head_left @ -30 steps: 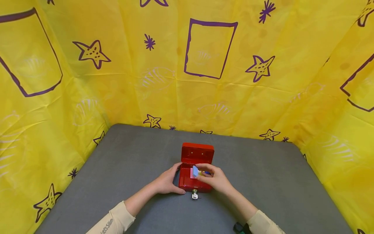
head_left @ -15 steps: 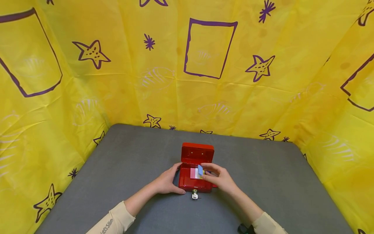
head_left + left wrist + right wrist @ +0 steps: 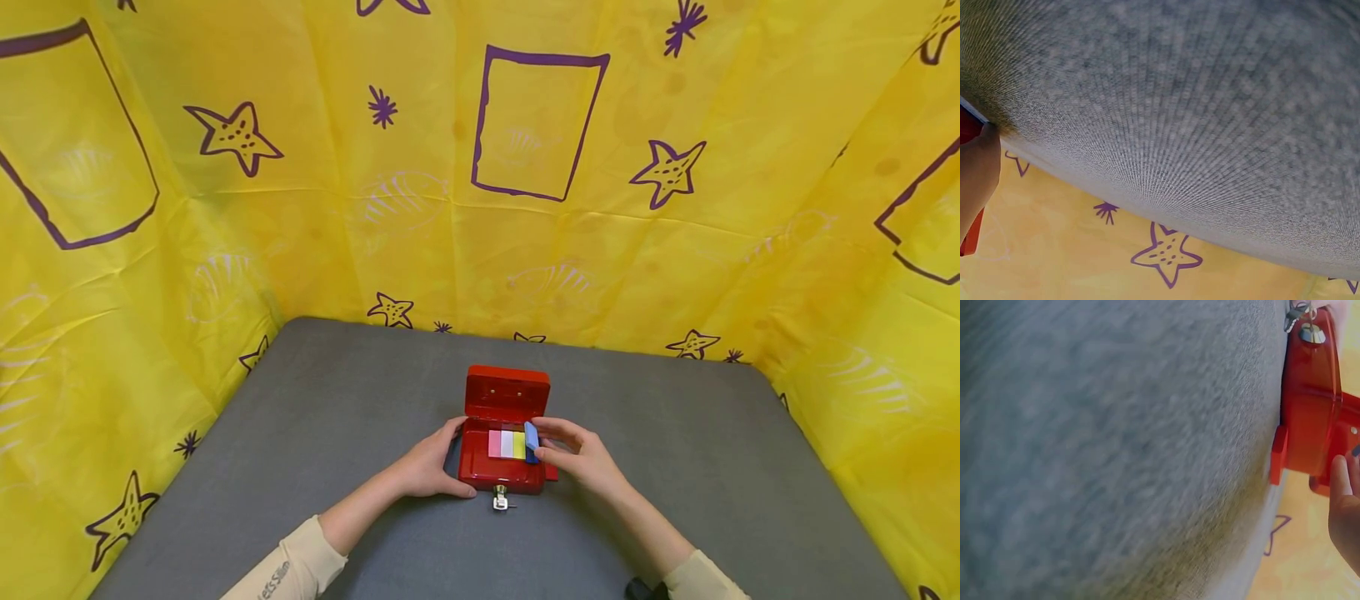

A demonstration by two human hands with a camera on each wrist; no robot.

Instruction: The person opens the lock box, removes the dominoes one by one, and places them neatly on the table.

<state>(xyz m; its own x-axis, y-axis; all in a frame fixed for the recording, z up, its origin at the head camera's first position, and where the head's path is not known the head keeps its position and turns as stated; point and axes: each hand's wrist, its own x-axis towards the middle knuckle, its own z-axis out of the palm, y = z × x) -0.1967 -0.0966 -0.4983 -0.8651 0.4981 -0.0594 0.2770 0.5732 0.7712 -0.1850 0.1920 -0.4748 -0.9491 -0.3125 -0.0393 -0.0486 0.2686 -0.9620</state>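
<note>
A small red cash box [image 3: 480, 467] stands on the table with its lid [image 3: 507, 392] raised. My left hand [image 3: 431, 467] holds it at the left side, thumb at the front corner, fingers toward the back. My right hand [image 3: 581, 458] pinches a light blue flat block [image 3: 531, 435] over the right part of the box. Inside, a pink block [image 3: 494, 444], a white block [image 3: 507, 444] and a yellow block [image 3: 519, 445] lie side by side. Something dark blue [image 3: 531, 457] shows beside the yellow one, partly covered by the light blue block.
Keys [image 3: 1299, 314] hang from the lock [image 3: 1312, 334] on the box's front. A red block [image 3: 1279, 455] sits on the grey table [image 3: 360, 375] against the box's right side. Yellow patterned cloth [image 3: 420, 233] encloses the table at the back and sides.
My right hand has moved to the right with the light blue block, from over the pink block to past the yellow one, uncovering the row. The left hand stays where it was.
</note>
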